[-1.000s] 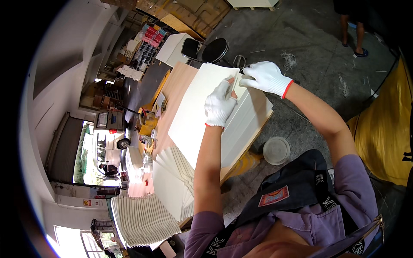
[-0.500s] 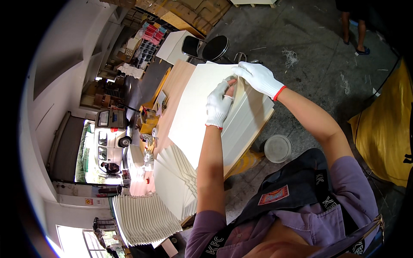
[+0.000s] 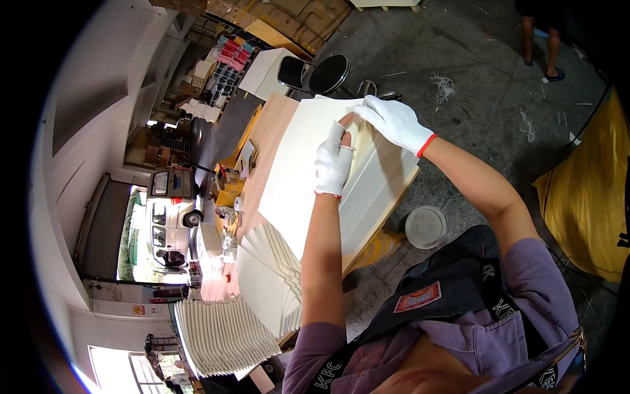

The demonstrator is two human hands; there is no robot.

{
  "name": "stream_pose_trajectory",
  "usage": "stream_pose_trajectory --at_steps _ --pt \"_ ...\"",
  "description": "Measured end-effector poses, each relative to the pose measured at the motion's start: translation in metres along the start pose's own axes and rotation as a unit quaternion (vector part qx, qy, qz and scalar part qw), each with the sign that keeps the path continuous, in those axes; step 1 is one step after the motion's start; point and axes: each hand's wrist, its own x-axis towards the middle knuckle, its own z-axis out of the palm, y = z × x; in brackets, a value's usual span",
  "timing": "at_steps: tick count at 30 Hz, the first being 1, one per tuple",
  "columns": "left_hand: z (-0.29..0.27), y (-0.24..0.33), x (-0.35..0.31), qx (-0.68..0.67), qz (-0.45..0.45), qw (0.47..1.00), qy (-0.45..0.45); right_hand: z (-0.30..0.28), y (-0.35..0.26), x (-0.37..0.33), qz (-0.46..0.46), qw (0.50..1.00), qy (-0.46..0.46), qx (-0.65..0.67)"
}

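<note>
A tall stack of large cream-white paper sheets (image 3: pixel 295 167) lies on the wooden table in front of me. My left hand (image 3: pixel 333 164), in a white glove with bare fingertips, rests over the top sheets with its index finger stretched out and its thumb apart. Just beside that fingertip, my right hand (image 3: pixel 395 123), gloved in white with a red cuff, bends its fingers over the far edge of the sheets and pinches them. The sheet edges bow up a little below it. Its fingertips are partly hidden.
Fanned sheets (image 3: pixel 266 269) and a thick wavy stack (image 3: pixel 223 335) lie at the left. Tape and small items sit along the table's (image 3: pixel 262 141) left side. A round bucket (image 3: pixel 425 227) stands on the floor, a black chair (image 3: pixel 328 73) beyond, a yellow sack (image 3: pixel 584 197) at right.
My left hand's fingers have come out from beside the bent sheet edges and now stretch further forward, toward the right hand. The right hand has hardly moved.
</note>
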Motion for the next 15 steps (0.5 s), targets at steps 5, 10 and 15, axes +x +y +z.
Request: stream_pose_trajectory --at_steps 5,10,15 --pt "-0.004 0.007 0.001 0.060 -0.064 0.994 -0.068 0.011 0.013 0.003 -0.029 0.999 0.041 0.004" --pt "0.002 -0.006 -0.002 0.054 -0.004 0.998 -0.040 0.015 0.014 0.003 -0.026 0.999 0.044 0.002" --pt "0.000 0.008 -0.003 0.019 -0.019 1.000 -0.010 0.010 0.010 0.001 -0.022 0.999 0.039 0.013"
